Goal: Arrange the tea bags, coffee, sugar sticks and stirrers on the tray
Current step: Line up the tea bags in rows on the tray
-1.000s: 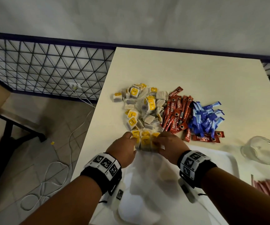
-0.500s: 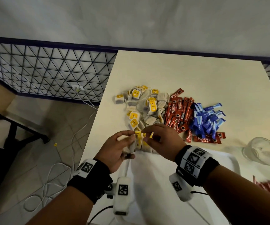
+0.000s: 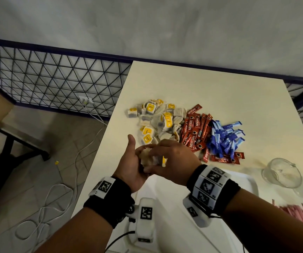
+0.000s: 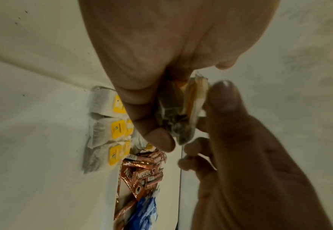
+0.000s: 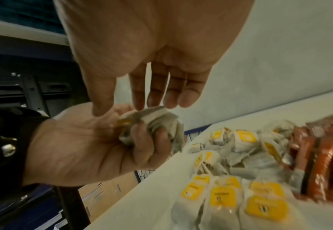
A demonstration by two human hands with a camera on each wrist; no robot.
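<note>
A small bundle of tea bags (image 3: 148, 158) lies in my left hand (image 3: 139, 159), which is turned palm-up with its fingers curled round them, thumb sticking up. My right hand (image 3: 158, 157) is over the bundle, its straight fingertips touching the top of the tea bags (image 5: 155, 119). Both hands hover above the near table edge, at the far rim of the white tray (image 3: 247, 181). Behind them lie the loose pile of yellow-tagged tea bags (image 3: 158, 123), the red coffee sticks (image 3: 194, 132) and the blue sugar sticks (image 3: 225, 139). Pink stirrers (image 3: 300, 214) lie at the right edge.
A clear glass (image 3: 282, 172) stands to the right of the tray, a second one half cut off beside it. The table's left edge (image 3: 99, 156) drops to a tiled floor with white cables. A metal grid fence runs behind.
My left hand has turned palm-up and lifted, gathering the tea bags into a bundle. The right hand has come over the top of them.
</note>
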